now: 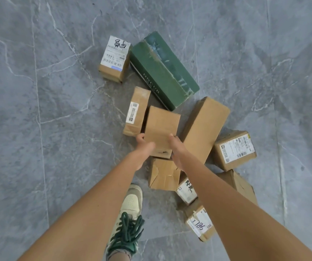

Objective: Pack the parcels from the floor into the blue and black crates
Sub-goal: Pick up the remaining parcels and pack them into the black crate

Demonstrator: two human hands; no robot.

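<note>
Gripping plain parcel (161, 127) btwn both hands, L (144, 146) & R (175, 147).

Parcels (204, 129) crowd the right; floor (57, 110) left lies open.

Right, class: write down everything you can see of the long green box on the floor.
The long green box is an oblong carton, dark green, apparently cardboard, with pale lettering along one long side and clear tape, scuffed and wrinkled, along its top. It lies flat on the grey marbled floor, set diagonally at the far side of the pile. A labelled brown parcel sits close against one end. Neither hand touches it.
</note>
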